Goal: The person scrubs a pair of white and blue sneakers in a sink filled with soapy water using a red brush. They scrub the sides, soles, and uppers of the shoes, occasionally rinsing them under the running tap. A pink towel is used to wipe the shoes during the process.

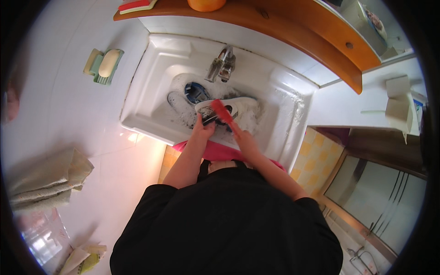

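A dark shoe with a white sole (pixel 244 101) lies on its side in the white sink (pixel 151 113), spotted with suds. My left hand (pixel 205 130) grips its near left end. In my right hand (pixel 246 141) is the handle of a red scrubbing brush (pixel 223 111); its blurred head is against or just over the shoe, and the bristles are hidden. Behind the held shoe, a second shoe with a blue lining (pixel 195 92) sits in foamy water, partly covered by suds.
The chrome faucet (pixel 221 65) overhangs the basin behind the shoes. A soap dish (pixel 103 81) with a pale soap bar (pixel 109 63) is on the left wall. An orange-brown shelf (pixel 240 15) spans the back. Pink cloth (pixel 223 151) hangs at the sink's front edge.
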The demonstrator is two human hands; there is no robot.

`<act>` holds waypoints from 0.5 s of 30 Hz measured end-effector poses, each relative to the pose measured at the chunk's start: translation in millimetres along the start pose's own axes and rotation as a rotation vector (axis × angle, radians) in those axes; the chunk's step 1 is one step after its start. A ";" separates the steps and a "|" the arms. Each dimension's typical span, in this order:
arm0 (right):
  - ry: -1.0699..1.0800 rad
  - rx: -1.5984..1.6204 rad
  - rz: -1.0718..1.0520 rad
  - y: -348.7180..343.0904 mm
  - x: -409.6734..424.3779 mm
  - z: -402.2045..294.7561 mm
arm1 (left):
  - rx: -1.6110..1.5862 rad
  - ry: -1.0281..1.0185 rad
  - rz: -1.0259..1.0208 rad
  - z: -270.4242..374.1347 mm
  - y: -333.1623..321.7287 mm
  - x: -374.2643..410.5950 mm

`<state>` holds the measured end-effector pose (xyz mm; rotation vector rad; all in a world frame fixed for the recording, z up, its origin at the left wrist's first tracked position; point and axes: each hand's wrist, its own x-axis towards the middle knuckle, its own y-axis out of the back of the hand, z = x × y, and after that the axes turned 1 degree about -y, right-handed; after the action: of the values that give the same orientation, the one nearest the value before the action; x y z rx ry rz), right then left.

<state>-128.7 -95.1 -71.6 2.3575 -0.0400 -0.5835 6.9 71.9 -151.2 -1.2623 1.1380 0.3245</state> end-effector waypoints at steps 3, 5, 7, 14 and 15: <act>-0.065 0.120 0.271 22.1 20.9 31.7 | 0.191 -0.209 -0.053 -11.1 -33.6 -12.4; -0.026 0.045 0.374 57.9 -1.9 2.5 | 0.480 -0.209 -0.245 -7.8 -48.8 -33.0; 0.143 -0.052 0.383 70.7 -33.2 -20.6 | 0.629 -0.355 -0.351 -27.8 -74.0 -61.3; -0.024 0.023 0.398 107.0 -66.9 -46.0 | 1.037 -0.484 -0.399 -66.3 -89.7 -85.5; -0.056 0.096 0.432 109.5 -69.7 -43.0 | 1.073 -0.481 -0.420 -67.6 -89.3 -84.2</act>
<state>-159.1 -138.0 54.6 2.3217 -0.5986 -0.4397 1.3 14.1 -23.6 -0.3892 0.4530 -0.2814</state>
